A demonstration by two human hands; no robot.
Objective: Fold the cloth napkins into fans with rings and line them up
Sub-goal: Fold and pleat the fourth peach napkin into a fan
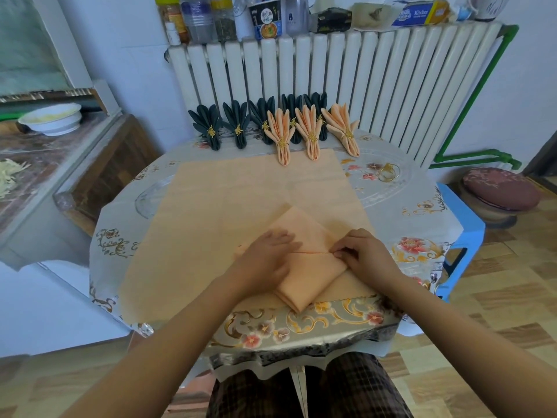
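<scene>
Right now a peach napkin [310,260], folded into a diamond, lies near the front edge of the bench [422,236], on top of a larger peach cloth [229,200] spread flat. The left hand [268,260] lies flat on the napkin's left half, its fingers straight and close together, pressing down. The right hand [361,254] sits at the napkin's right corner, fingers curled; they seem to pinch the fold there, though the fingertips are partly hidden. Along the far edge of the bench stand finished fans: dark green fans [238,123] in a row, and three peach fans [312,131] just in front of the right-hand ones, each held by a gold ring. One loose gold ring [388,172] lies on the bench to the right, well apart from the hands.
</scene>
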